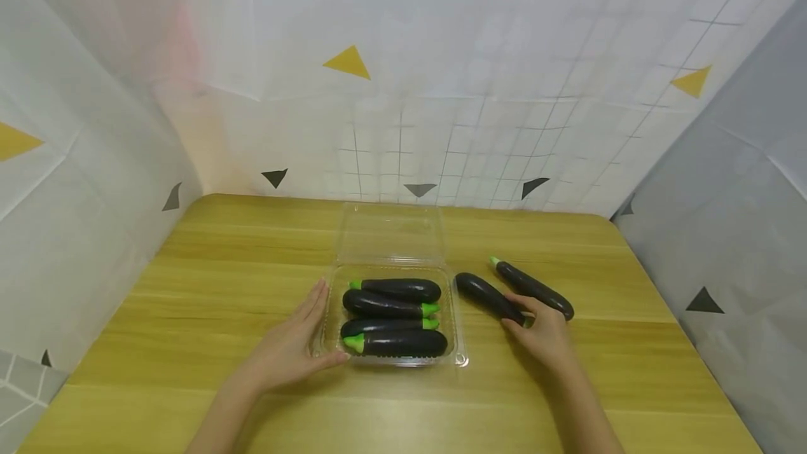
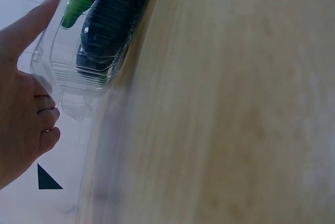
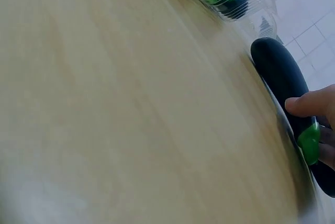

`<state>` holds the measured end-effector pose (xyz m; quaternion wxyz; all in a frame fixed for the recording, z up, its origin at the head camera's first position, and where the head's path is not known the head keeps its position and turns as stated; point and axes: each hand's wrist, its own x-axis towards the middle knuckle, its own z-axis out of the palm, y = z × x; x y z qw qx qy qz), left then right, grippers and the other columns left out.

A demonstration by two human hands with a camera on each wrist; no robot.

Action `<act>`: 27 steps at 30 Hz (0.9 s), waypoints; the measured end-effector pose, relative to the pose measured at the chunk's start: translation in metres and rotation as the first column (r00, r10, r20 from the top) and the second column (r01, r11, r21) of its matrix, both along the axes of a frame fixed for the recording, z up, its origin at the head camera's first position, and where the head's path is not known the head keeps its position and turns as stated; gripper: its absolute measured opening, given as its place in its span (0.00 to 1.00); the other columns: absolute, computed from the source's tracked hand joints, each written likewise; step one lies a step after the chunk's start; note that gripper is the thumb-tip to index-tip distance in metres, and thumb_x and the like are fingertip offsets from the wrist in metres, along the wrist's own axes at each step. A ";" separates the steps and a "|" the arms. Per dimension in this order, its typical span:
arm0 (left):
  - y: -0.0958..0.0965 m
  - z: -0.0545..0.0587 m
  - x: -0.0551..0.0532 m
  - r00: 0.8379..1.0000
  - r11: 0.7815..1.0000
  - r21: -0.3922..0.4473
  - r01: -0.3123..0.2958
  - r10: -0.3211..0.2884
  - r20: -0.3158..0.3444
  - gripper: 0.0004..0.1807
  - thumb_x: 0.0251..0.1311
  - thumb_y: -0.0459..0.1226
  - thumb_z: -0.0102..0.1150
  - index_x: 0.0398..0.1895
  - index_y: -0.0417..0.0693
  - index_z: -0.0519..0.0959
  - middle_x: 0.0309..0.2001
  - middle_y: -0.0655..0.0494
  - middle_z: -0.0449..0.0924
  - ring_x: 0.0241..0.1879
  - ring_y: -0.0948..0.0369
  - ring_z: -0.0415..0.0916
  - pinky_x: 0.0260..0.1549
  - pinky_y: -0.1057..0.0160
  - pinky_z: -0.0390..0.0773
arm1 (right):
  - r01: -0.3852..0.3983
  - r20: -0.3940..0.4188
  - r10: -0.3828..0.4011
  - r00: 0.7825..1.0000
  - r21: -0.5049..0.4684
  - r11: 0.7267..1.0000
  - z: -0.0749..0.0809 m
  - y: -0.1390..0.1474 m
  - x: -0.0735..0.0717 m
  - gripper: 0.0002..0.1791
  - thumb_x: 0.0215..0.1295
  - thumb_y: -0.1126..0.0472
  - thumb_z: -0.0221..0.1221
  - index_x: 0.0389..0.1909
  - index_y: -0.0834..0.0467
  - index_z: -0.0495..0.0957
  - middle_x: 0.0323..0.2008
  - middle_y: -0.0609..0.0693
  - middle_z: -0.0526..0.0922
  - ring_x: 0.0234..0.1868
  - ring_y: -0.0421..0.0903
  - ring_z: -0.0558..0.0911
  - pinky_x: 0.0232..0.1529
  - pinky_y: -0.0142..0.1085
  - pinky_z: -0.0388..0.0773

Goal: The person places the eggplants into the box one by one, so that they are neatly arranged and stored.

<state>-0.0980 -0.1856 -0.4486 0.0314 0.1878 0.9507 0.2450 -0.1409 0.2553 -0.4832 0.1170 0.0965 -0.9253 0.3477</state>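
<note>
A clear plastic clamshell box point(image 1: 460, 342) stands on the table with its lid point(image 1: 391, 233) folded back. Inside lie several dark eggplants point(image 1: 403, 343) side by side, their green stem ends pointing both ways. My left hand point(image 1: 290, 345) rests against the box's left side, thumb stretched to the front rim and fingers along the wall. To the right of the box, my right hand point(image 1: 545, 331) pinches a loose eggplant point(image 3: 282, 72) near its green stem end point(image 3: 310, 143), which the fingers partly cover in the head view. A second loose eggplant point(image 1: 532, 289) lies just beyond that hand.
The wooden table point(image 1: 252, 251) meets a pale covered wall point(image 1: 302, 132) at the back, and similar sheets rise at the left and right. Black and yellow triangles mark these walls. The open lid reaches toward the table's back edge.
</note>
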 end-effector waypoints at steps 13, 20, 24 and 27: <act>0.000 0.001 0.001 1.000 1.000 0.009 0.001 -0.001 0.001 0.62 0.51 0.68 0.57 0.77 0.48 0.37 0.77 0.49 0.34 0.72 0.47 0.45 0.59 0.41 0.67 | 0.046 -0.023 -0.050 0.998 -0.150 0.988 0.027 0.006 0.013 0.25 0.49 0.75 0.69 0.52 0.65 0.80 0.46 0.64 0.82 0.47 0.59 0.81 0.43 0.17 0.73; -0.001 0.000 0.000 1.000 1.000 0.008 0.001 -0.001 -0.007 0.62 0.51 0.69 0.56 0.77 0.48 0.37 0.77 0.49 0.34 0.72 0.47 0.46 0.58 0.41 0.67 | 0.058 -0.056 -0.066 0.996 -0.144 0.988 0.042 0.003 0.018 0.25 0.49 0.75 0.69 0.51 0.65 0.80 0.46 0.62 0.83 0.47 0.49 0.81 0.44 0.16 0.72; -0.001 -0.001 0.000 1.000 1.000 0.004 0.002 -0.002 -0.009 0.62 0.51 0.69 0.56 0.77 0.48 0.37 0.77 0.49 0.34 0.72 0.48 0.45 0.60 0.42 0.66 | 0.050 -0.078 -0.062 0.995 -0.154 0.987 0.050 0.000 0.020 0.25 0.48 0.74 0.70 0.51 0.64 0.81 0.45 0.60 0.83 0.45 0.29 0.78 0.45 0.16 0.73; -0.001 -0.001 0.000 1.000 1.000 0.005 0.003 -0.003 -0.009 0.63 0.51 0.69 0.57 0.77 0.47 0.37 0.77 0.49 0.34 0.73 0.49 0.44 0.60 0.43 0.66 | 0.034 -0.079 -0.048 0.996 -0.173 0.984 0.056 -0.003 0.022 0.25 0.48 0.74 0.70 0.51 0.64 0.81 0.45 0.60 0.83 0.44 0.22 0.75 0.45 0.17 0.73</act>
